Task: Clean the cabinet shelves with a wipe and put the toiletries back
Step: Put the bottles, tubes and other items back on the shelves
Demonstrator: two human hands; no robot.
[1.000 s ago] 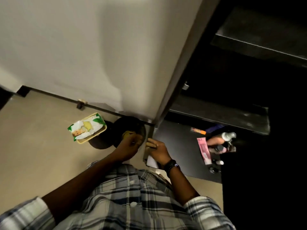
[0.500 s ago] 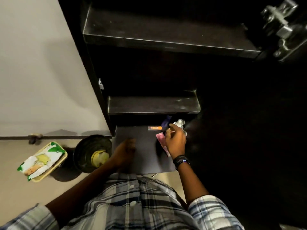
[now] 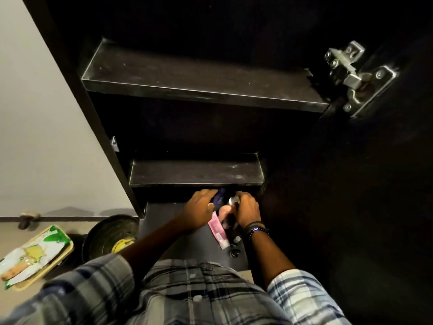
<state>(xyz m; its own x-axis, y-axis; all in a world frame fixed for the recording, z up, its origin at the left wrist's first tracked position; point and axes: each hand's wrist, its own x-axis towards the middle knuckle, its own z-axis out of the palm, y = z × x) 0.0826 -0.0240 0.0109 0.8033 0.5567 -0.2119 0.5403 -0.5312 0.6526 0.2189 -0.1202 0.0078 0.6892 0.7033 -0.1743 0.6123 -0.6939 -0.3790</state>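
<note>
Shelves (image 3: 199, 76), two; pink tube (image 3: 218, 231), one; bottle (image 3: 233, 201), one, in right hand's (image 3: 247, 211) grip.

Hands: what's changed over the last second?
Both hands left the bin and moved right to the toiletries below the shelves. The right hand now grips a white-capped bottle; the left hand reaches in beside it, grip unclear. The pink tube, upper shelf, lower shelf and wipes pack stayed put.
</note>
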